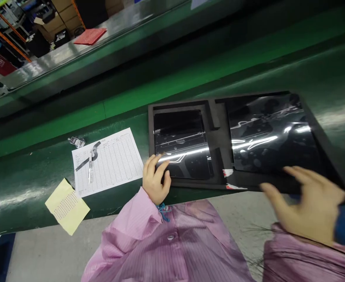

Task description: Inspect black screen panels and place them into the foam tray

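A black foam tray [219,140] with cut-out recesses lies on the green work surface. In its left recess sits a smaller glossy black panel [181,137], and a larger glossy black panel [266,133] covered in shiny film fills the right one. My left hand [156,181] rests at the near left corner of the tray, its bent fingers reaching the smaller panel's edge and its thumb apart. Spread and slightly blurred, my right hand [310,205] is by the near right edge of the larger panel; whether it touches cannot be made out. Neither hand holds anything.
Left of the tray lies a printed form [113,168] bearing a pen [90,166] and a dark strip. A yellow paper with dots [69,205] overlaps the front edge. Behind the form is a small clear object [77,141]. A red packet [90,36] lies on the far ledge.
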A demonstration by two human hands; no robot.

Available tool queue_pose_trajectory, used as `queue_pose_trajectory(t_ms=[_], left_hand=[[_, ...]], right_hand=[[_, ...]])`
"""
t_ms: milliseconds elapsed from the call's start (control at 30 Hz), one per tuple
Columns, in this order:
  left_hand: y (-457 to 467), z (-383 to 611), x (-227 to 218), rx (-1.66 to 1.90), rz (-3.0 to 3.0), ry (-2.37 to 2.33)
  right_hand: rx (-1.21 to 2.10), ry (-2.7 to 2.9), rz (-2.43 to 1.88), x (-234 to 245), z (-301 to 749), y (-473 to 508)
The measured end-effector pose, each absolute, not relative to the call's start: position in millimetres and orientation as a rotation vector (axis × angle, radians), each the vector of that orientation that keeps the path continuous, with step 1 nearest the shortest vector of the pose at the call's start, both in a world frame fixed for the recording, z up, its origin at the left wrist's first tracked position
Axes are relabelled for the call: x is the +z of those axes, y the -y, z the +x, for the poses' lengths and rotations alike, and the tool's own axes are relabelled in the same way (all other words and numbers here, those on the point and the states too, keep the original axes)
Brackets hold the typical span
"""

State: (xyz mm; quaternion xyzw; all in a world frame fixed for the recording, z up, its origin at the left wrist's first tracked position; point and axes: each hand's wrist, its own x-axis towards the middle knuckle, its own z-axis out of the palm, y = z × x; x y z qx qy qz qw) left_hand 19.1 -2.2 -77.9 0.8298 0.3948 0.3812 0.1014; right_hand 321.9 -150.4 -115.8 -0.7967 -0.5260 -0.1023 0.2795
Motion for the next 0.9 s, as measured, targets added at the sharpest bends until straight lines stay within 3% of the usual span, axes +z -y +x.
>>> queue_pose_trajectory(t_ms=[133,367,567,900], left_hand=[[4.4,19.3,-86.4,1.084,2.124,-1.41],[6.6,19.0,-87.0,1.047,1.893,-1.357],[6.3,18.7,-89.4,1.056,1.843,-1.331],[10.0,13.6,-89.3,1.102,1.828,-1.327]], right_hand=[[-0.263,1.54,-2.049,-125.1,302.7,152.1],[-0.34,1.135,-2.301,-122.3,362.8,121.3],[-0.204,1.207,-2.443,-123.3,379.0,101.7],[-0.24,1.78,-1.982,-124.2,316.6,123.2]])
